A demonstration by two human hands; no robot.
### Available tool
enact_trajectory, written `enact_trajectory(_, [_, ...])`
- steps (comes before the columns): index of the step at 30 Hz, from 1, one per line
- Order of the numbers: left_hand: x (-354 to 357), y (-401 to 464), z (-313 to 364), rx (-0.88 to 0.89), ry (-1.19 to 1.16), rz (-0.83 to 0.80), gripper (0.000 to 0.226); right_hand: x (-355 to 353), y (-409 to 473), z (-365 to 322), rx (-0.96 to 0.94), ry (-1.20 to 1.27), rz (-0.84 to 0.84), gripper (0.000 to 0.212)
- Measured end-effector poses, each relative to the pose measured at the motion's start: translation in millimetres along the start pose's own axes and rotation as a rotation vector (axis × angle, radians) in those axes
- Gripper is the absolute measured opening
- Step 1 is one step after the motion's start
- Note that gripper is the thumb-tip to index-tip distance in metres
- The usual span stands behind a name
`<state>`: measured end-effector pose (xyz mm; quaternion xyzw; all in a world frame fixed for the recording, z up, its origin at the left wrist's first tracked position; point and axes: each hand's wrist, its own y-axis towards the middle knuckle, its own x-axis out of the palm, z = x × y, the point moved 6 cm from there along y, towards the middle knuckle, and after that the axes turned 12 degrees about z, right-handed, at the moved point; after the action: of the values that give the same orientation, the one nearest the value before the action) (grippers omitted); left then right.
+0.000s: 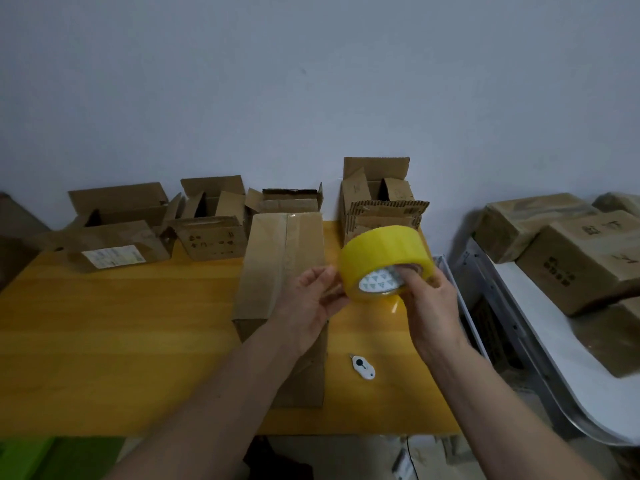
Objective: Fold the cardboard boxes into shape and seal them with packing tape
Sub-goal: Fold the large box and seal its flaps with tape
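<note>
Head cam showed the right hand gripping a fat yellow roll of packing tape, fingers hooked through its core, while the left hand pinched at the roll's edge, just above a long brown folded cardboard box lying on the yellow wooden tabletop.

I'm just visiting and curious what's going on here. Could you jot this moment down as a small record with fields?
Activity: preparing tape to seal a box
Right hand: fingers hooked into the core of the yellow packing tape roll
Left hand: pinching at the roll's edge
Nearest box: closed brown cardboard box on the yellow wooden table
Tool: small white cutter lying on the table
Behind: open cardboard boxes along the wall
</note>
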<state>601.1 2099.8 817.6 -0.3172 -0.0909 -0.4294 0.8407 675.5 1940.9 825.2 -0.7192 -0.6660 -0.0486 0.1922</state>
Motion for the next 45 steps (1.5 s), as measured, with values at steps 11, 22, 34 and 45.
enact_trajectory(11, [-48, -9, -3, 0.066, 0.298, 0.29, 0.005, 21, -29, 20, -0.09, -0.225, -0.244, 0.018])
enact_trajectory(22, [-104, -19, -4, 0.121, 0.344, 0.357, 0.004, -1, -14, 44, -0.052, -0.289, -0.157, 0.03])
enact_trajectory(34, [-169, -27, -17, 0.111, 0.404, 0.648, 0.009, -36, -7, 46, -0.406, -0.806, -0.172, 0.023])
enact_trajectory(45, [-190, -19, -6, 0.115, 0.296, 0.797, 0.014, -23, -9, 38, -0.641, -1.192, -0.237, 0.059])
